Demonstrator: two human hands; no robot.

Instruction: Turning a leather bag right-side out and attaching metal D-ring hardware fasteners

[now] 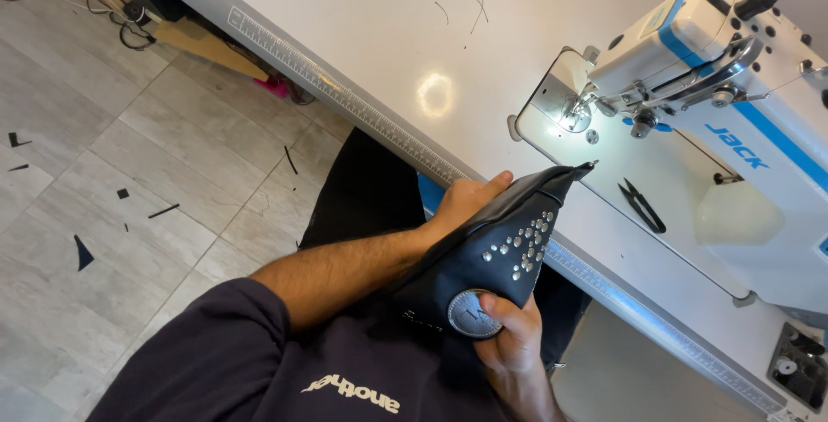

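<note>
Grey tiled floor [103,172] at left, littered with small black offcuts; white worktop [371,34] with a ruler strip along its near edge runs far-left to near-right. Loose dark threads lie on it at the far side.

Black leather piece with silver studs and a round metal badge [496,254] is held off the worktop, just over its near edge, its pointed tip reaching toward the needle area of the white-and-blue sewing machine [724,103] but not under the presser foot. Left hand [461,202] closed around the piece's far edge, thumb along the top. Right hand [509,336] closed on the near end, thumb pressed beside the badge.

Progress, as judged: studs and badge already on; no stitching under way, piece not yet laid on the machine bed.

Black thread snips [641,204] lie on the machine bed, right of the tip. Needle plate is lit, nothing resting on it.
</note>
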